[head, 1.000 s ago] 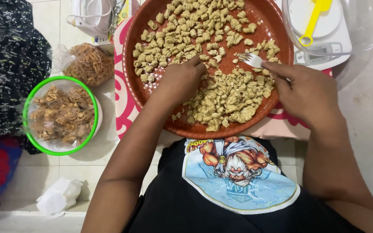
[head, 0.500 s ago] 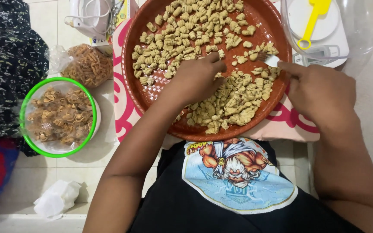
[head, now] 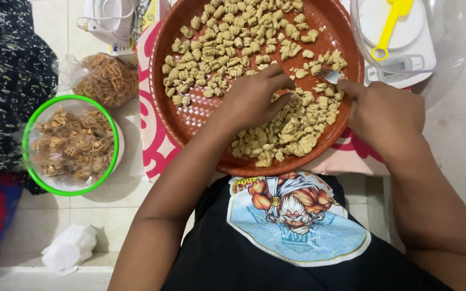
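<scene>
The left hand (head: 254, 99) rests on the brown tray (head: 190, 116), fingertips pinched narrowly on a dough piece (head: 284, 89) near the tray's middle. The right hand (head: 386, 113) sits at the tray's right rim, closed on a fork (head: 330, 75) whose tines lie among the dough pieces (head: 292, 129). Left of the tray stand a green-rimmed bowl (head: 28, 132) of fried shells and a bag (head: 106, 81) of snacks. Right of the tray, a scale (head: 405, 64) sits under a clear bowl (head: 459, 32) with a yellow spatula (head: 389, 27).
</scene>
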